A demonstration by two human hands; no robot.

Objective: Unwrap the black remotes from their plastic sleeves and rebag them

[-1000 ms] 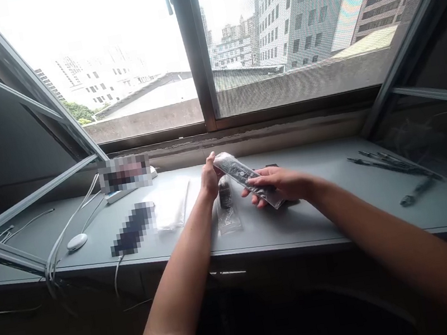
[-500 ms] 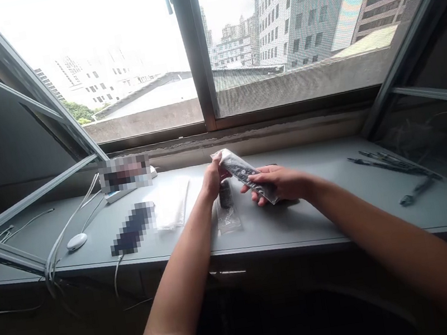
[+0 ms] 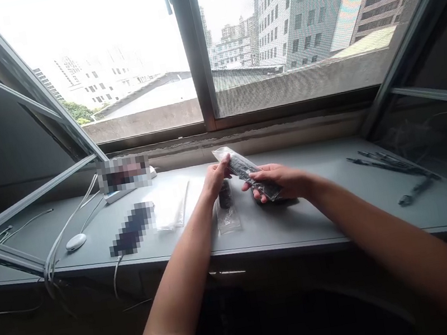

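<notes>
A long black remote control in a clear plastic bag point(image 3: 245, 171) is held just above the grey desk point(image 3: 323, 208), tilted from upper left to lower right. My right hand point(image 3: 281, 182) is wrapped round its lower end. My left hand point(image 3: 214, 179) pinches the bag's upper end between thumb and fingers. Below my hands lies a second clear bag with a small dark object in it point(image 3: 227, 207), flat on the desk.
An empty clear bag point(image 3: 172, 205) and a dark blurred device point(image 3: 131, 229) lie to the left, with a white puck point(image 3: 76, 242) and white cables point(image 3: 67, 226). Black cable ties or thin tools point(image 3: 393, 169) lie at right. A window frame point(image 3: 197, 53) stands behind.
My left hand has closed onto the bag's upper end, and the bagged remote has shifted slightly lower and to the right. The arms have barely moved.
</notes>
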